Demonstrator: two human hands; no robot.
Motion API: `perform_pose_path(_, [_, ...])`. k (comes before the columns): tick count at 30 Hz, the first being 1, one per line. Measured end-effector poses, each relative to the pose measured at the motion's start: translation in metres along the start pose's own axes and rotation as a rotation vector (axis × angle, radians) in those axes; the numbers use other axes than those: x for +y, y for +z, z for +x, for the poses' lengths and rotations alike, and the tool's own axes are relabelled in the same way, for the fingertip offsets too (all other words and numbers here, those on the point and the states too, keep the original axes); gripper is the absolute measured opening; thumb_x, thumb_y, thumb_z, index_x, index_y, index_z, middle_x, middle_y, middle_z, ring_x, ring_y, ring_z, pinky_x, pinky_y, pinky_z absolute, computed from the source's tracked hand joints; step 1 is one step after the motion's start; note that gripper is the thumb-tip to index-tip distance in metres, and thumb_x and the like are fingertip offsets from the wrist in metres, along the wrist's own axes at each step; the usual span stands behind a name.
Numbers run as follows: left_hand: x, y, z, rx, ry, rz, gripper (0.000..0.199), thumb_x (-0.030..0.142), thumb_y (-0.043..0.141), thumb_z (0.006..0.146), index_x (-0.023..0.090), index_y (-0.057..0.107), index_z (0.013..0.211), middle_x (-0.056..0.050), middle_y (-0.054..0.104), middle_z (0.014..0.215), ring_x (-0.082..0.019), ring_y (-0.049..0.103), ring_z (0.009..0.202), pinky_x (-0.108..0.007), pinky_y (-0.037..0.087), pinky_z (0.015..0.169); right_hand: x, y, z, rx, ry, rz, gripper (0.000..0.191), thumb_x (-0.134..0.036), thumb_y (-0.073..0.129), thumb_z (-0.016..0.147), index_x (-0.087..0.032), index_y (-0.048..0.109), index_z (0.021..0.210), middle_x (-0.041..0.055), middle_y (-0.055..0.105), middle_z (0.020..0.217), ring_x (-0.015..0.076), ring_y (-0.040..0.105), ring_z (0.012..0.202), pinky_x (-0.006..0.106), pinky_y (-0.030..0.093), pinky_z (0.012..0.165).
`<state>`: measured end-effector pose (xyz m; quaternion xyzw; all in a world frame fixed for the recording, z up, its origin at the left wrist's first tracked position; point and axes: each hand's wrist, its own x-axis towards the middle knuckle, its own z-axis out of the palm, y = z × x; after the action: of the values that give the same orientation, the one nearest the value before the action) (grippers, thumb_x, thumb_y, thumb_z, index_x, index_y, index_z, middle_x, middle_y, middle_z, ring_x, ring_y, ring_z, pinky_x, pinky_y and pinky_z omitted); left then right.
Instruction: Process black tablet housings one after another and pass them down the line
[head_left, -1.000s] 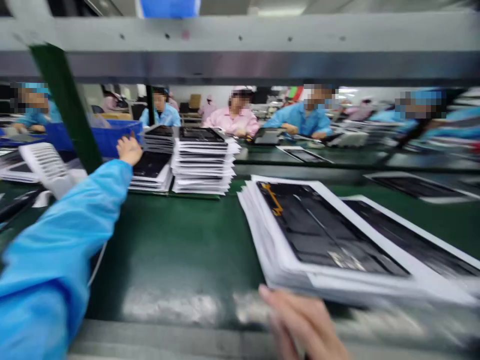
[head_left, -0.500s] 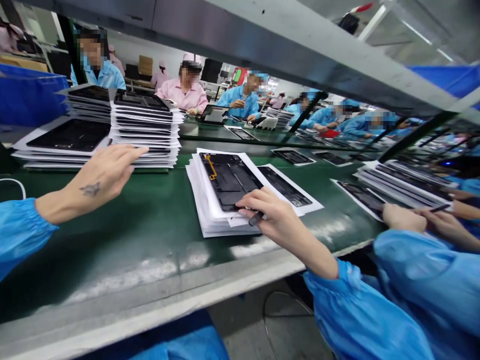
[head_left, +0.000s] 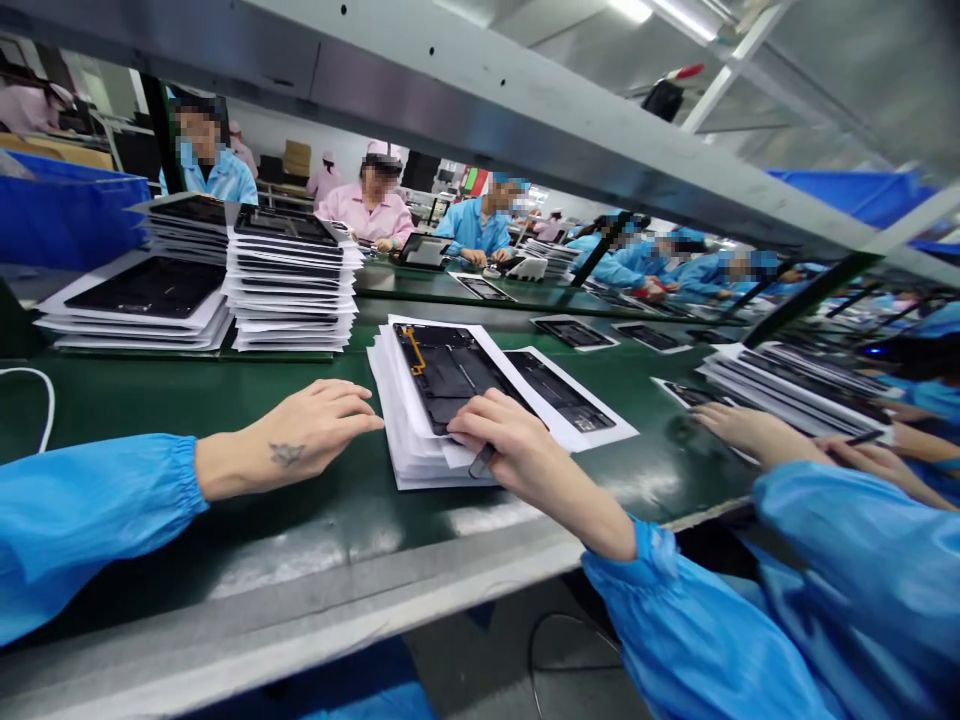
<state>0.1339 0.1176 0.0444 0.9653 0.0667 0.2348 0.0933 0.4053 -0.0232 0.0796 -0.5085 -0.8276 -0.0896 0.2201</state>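
My left hand hangs over the green bench just left of the middle stack of white sheets, fingers extended and nothing in them. A black panel with an orange strip lies on top of that stack. At the panel's near edge is my right hand, its fingers closed round a dark, stubby tool. The tool's tip is hidden. Another black panel on a white sheet lies against the stack's right side.
Tall stacks of panels and sheets stand at the back left beside a blue bin. A co-worker's hand reaches over a panel at right, near another stack. A metal beam crosses above.
My left hand has moved right and nearer, from beside the tall stacks to the middle stack. My right hand stays at the panel's near edge. The co-worker's hand has shifted left.
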Motion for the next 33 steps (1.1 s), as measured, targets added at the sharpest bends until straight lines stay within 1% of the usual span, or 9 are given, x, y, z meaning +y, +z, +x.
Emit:
perform_pose_path(5, [-0.004, 0.007, 0.045, 0.034, -0.484, -0.750, 0.031, 0.041, 0.051, 0.100, 0.017, 0.069, 0.105, -0.008, 0.073, 0.089, -0.019, 0.069, 0.075, -0.033, 0.057, 0.075, 0.001, -0.002, 0.008, 0.212, 0.027, 0.008, 0.017, -0.017, 0.050, 0.100, -0.020, 0.064, 0.091, 0.0060, 0.065, 0.086, 0.0202, 0.055, 0.082, 0.034, 0.046, 0.073])
perform_pose_path(8, [-0.002, 0.016, 0.091, 0.005, -0.517, -0.949, 0.050, 0.055, 0.041, 0.102, 0.012, 0.066, 0.104, -0.012, 0.074, 0.086, -0.018, 0.072, 0.068, -0.029, 0.058, 0.066, -0.001, 0.000, 0.015, 0.271, 0.022, 0.012, 0.015, -0.019, 0.053, 0.100, -0.021, 0.065, 0.091, 0.0054, 0.066, 0.085, 0.0196, 0.058, 0.080, 0.034, 0.049, 0.071])
perform_pose_path(12, [0.010, 0.015, 0.123, 0.104, -0.565, -1.103, 0.041, 0.049, 0.061, 0.092, 0.011, 0.066, 0.109, -0.014, 0.074, 0.095, -0.019, 0.072, 0.077, -0.029, 0.059, 0.068, -0.010, 0.005, 0.012, 0.297, 0.017, 0.020, 0.019, -0.025, 0.052, 0.102, -0.022, 0.069, 0.095, 0.0060, 0.069, 0.087, 0.0203, 0.062, 0.082, 0.034, 0.052, 0.072])
perform_pose_path(17, [0.034, -0.020, 0.041, 0.233, -0.612, -1.114, 0.047, 0.046, 0.077, 0.079, 0.016, 0.068, 0.115, -0.009, 0.075, 0.108, -0.025, 0.071, 0.094, -0.035, 0.060, 0.085, -0.038, 0.004, -0.032, 0.553, 0.135, 0.157, 0.055, -0.053, 0.027, 0.106, -0.024, 0.070, 0.122, 0.0123, 0.068, 0.113, 0.0281, 0.063, 0.106, 0.046, 0.052, 0.091])
perform_pose_path(20, [0.046, -0.038, -0.040, 0.259, -0.836, -1.007, 0.048, 0.050, 0.079, 0.079, 0.023, 0.069, 0.118, -0.006, 0.076, 0.107, -0.028, 0.074, 0.090, -0.040, 0.063, 0.081, -0.063, 0.014, -0.052, 0.654, 0.147, 0.269, 0.070, -0.058, 0.016, 0.105, -0.026, 0.078, 0.109, 0.0088, 0.067, 0.088, 0.0252, 0.063, 0.086, 0.045, 0.052, 0.080])
perform_pose_path(23, [0.057, -0.037, -0.095, 0.235, -1.035, -0.954, 0.049, 0.052, 0.074, 0.084, 0.025, 0.066, 0.124, -0.008, 0.077, 0.108, -0.030, 0.075, 0.089, -0.045, 0.064, 0.080, -0.091, 0.038, -0.048, 0.622, 0.071, 0.580, 0.044, -0.047, 0.040, 0.106, -0.024, 0.077, 0.101, 0.0025, 0.058, 0.065, 0.0186, 0.056, 0.060, 0.037, 0.047, 0.056])
perform_pose_path(26, [0.065, -0.026, -0.117, 0.191, -1.075, -0.823, 0.048, 0.051, 0.070, 0.085, 0.020, 0.067, 0.122, -0.010, 0.076, 0.111, -0.030, 0.074, 0.094, -0.043, 0.062, 0.084, -0.123, 0.064, -0.033, 0.507, 0.039, 0.849, 0.015, -0.026, 0.067, 0.095, -0.023, 0.073, 0.108, 0.0017, 0.064, 0.072, 0.0182, 0.061, 0.064, 0.035, 0.050, 0.057])
perform_pose_path(30, [0.063, -0.027, -0.133, 0.003, -0.998, -0.560, 0.061, 0.043, 0.056, 0.096, 0.017, 0.043, 0.149, -0.003, 0.074, 0.083, -0.019, 0.069, 0.065, -0.027, 0.056, 0.061, -0.160, 0.086, -0.022, 0.181, 0.026, 0.913, 0.033, -0.006, 0.068, 0.088, -0.023, 0.071, 0.116, 0.0045, 0.073, 0.093, 0.0209, 0.070, 0.087, 0.037, 0.059, 0.077])
perform_pose_path(33, [0.070, -0.038, -0.149, -0.145, -0.859, -0.155, 0.056, 0.035, 0.042, 0.105, 0.018, 0.030, 0.157, 0.003, 0.065, 0.065, -0.015, 0.060, 0.052, -0.022, 0.046, 0.054, -0.174, 0.096, -0.022, 0.116, -0.002, 0.842, 0.036, -0.002, 0.065, 0.087, -0.022, 0.071, 0.116, 0.0050, 0.074, 0.095, 0.0215, 0.071, 0.092, 0.037, 0.061, 0.083])
